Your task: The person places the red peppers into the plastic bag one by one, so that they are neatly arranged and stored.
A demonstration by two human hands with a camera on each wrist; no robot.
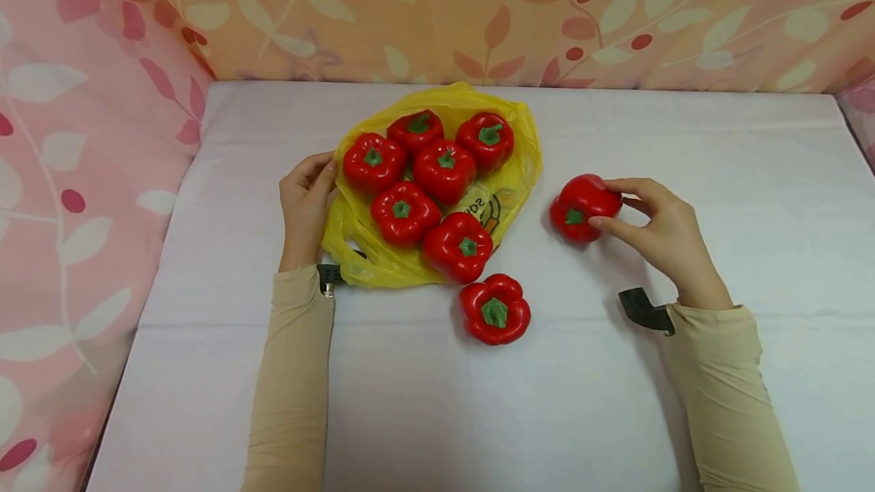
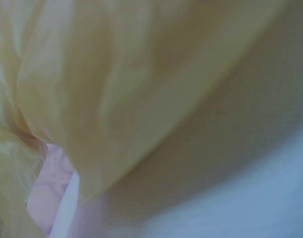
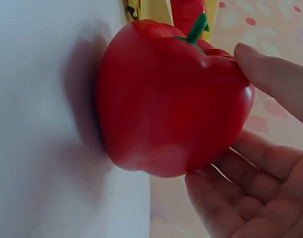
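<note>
My left hand [image 1: 306, 196] pinches the left rim of a yellow plastic bag [image 1: 355, 249]. Thin bag film [image 2: 117, 99] fills most of the left wrist view and hides the fingers there. Several red bell peppers with green stems, one of them a front pepper [image 1: 458, 247], lie in the bag's wide mouth. To the right of the bag, my right hand [image 1: 659, 230] holds another red bell pepper [image 1: 586, 200] between thumb and fingers, its stem facing left. Up close, that pepper [image 3: 166, 104] is at the white tabletop, with a shadow beside it.
A single loose red bell pepper [image 1: 495, 310] sits stem-up just in front of the bag. White cloth [image 1: 581, 401] covers the table. Floral curtains [image 1: 478, 14] hang behind it and along the left side. Dark wrist mounts stick out from both beige sleeves [image 1: 294, 386].
</note>
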